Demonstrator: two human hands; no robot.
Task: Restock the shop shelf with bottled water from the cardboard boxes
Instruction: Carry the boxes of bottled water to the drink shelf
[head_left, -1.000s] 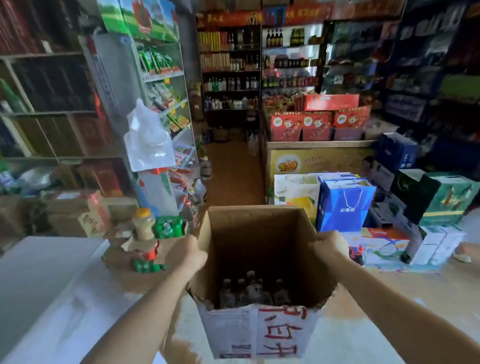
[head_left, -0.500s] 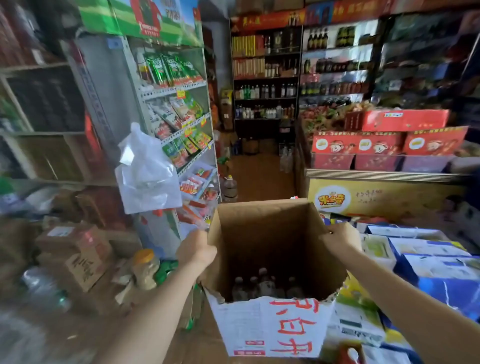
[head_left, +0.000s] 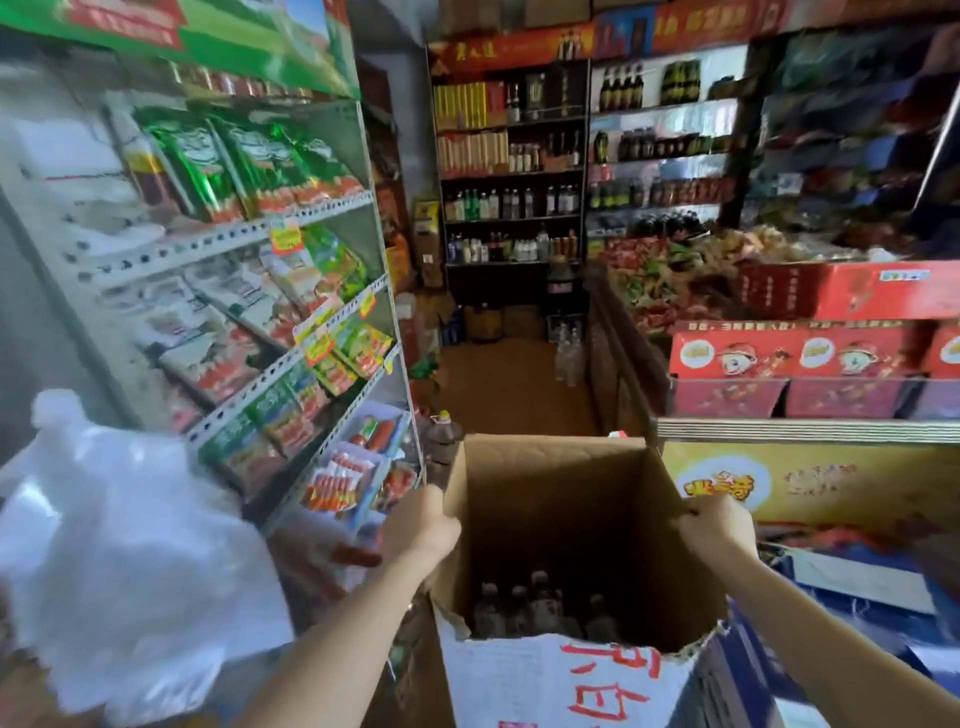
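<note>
Bottled water sits low in the cardboard box; left hand and right hand clench its side rims, red handwriting unreadable.

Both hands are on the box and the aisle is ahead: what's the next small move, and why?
Probably carry the cardboard box a step further down the aisle. The left hand and right hand grip its opposite walls, a few bottles stand at its bottom, and the drinks shelf lies ahead.

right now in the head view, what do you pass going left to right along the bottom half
crumpled white plastic bag → left hand gripping the box's left wall → open brown cardboard box with capped bottles at its bottom → right hand gripping the right wall → yellow printed carton
</note>
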